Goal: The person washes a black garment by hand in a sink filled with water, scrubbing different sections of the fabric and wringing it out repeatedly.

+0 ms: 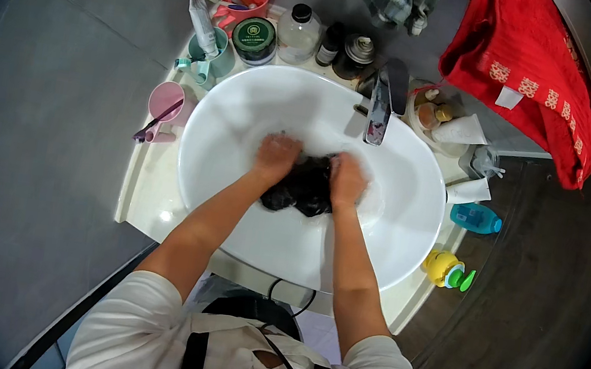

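Inside a white oval washbasin, a dark wet cloth lies bunched up in soapy water. At the cloth's left side, my left hand is closed on its edge, fingers partly under suds. My right hand grips the opposite side of the cloth, and its fingertips are partly hidden by foam and blur. Both forearms reach in from the front rim. Beyond my hands, a chrome faucet leans over the basin from the back right. The cloth's exact kind cannot be made out.
Along the back left stand a pink cup, a green mug, a green-lidded jar and a clear bottle. A blue bottle and a yellow pump bottle line the right edge. A red towel hangs at upper right.
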Motion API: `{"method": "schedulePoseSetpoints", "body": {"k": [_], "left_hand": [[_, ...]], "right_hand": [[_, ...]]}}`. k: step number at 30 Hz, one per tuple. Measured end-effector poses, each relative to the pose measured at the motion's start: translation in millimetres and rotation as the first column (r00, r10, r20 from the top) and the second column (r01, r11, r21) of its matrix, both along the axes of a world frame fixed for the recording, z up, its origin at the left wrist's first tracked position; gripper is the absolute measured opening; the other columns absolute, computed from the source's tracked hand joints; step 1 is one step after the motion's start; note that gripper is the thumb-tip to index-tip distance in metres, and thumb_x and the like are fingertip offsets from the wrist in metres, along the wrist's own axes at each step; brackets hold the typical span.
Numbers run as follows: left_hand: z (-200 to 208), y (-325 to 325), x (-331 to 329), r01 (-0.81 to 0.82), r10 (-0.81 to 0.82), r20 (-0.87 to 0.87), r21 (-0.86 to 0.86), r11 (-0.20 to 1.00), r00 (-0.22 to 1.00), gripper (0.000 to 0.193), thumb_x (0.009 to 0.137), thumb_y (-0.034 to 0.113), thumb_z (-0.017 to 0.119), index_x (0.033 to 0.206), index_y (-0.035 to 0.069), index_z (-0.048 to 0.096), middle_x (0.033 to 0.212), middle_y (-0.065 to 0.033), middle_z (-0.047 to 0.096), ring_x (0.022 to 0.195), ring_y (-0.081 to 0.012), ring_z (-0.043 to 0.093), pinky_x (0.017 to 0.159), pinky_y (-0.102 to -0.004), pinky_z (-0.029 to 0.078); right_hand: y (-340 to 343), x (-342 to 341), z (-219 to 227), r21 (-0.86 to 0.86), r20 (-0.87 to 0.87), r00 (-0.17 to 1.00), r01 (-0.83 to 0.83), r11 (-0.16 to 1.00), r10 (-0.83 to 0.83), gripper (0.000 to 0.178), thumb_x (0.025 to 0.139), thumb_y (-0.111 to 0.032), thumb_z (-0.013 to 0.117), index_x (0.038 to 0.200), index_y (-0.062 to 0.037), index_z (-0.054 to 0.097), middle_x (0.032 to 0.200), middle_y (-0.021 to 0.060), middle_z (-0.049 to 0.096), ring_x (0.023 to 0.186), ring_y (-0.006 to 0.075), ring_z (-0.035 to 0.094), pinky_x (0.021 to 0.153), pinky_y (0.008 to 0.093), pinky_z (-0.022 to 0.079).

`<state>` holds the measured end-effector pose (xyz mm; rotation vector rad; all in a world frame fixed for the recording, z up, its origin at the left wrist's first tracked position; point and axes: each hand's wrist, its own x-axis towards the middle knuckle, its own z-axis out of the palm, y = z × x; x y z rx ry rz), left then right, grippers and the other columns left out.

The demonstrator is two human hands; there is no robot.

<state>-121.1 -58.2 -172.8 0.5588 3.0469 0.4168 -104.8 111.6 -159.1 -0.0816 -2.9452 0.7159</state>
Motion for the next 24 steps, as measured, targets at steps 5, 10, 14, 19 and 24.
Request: {"method": "schedulePoseSetpoints", "body": {"k": [5,10,14,19,24], "left_hand": [[-3,5,13,0.009,-0.011,0.02,0.07,0.998,1.0,0.018,0.075,0.01,0.05,0.092,0.006,0.053,0.076,-0.0107,0.059,0.066,-0.0274,0.059,0.054,-0.0394,0.045],[6,5,16,-0.095,0.1,-0.033,0.135,0.986,0.994,0.015,0.073,0.012,0.056,0.087,0.006,0.055,0.076,-0.0095,0.059,0.068,-0.0251,0.058,0.059,-0.0365,0.046],[-12,7,7,-0.549,0.187,0.526,0.71,0.441,0.83,0.011,0.077,0.015,0.057,0.081,0.005,0.056,0.076,-0.0062,0.059,0.069,-0.0218,0.057,0.066,-0.0334,0.046],[29,8,1,-0.873,-0.503,0.757,0.178,-0.454,0.416,0.02,0.082,0.025,0.053,0.077,0.006,0.055,0.074,-0.0037,0.056,0.065,-0.0193,0.055,0.065,-0.0334,0.046],[64,16,20,-0.986,-0.398,0.905,0.115,-0.118,0.153,0.028,0.082,0.034,0.052,0.076,0.007,0.056,0.074,-0.0042,0.055,0.064,-0.0177,0.054,0.059,-0.0303,0.045]], "right_hand": [[-22,10,-43,-0.01,0.032,0.962,-0.271,0.963,0.271,0.01,0.078,-0.016,0.052,0.079,-0.0064,0.052,0.076,0.0117,0.056,0.074,0.0316,0.054,0.064,0.0404,0.042],[5,0,-15,0.019,-0.093,0.992,0.085,0.996,-0.083,0.016,0.08,-0.021,0.054,0.089,-0.0072,0.055,0.079,0.0146,0.057,0.076,0.0332,0.053,0.068,0.0402,0.042],[-24,4,-29,-0.889,0.282,0.915,0.362,0.281,-0.288,0.018,0.086,-0.016,0.05,0.094,-0.0007,0.051,0.082,0.0055,0.056,0.077,0.0115,0.049,0.07,0.0243,0.04],[-48,38,50,-0.842,0.175,0.966,0.247,0.479,-0.19,0.014,0.084,-0.011,0.054,0.093,-0.0013,0.051,0.082,0.0,0.054,0.076,0.009,0.048,0.07,0.0229,0.041],[-72,57,82,-0.595,-0.056,0.995,0.037,0.803,-0.087,0.02,0.081,-0.015,0.055,0.097,-0.0057,0.049,0.085,0.0131,0.059,0.072,0.0266,0.057,0.065,0.0339,0.044]]}}
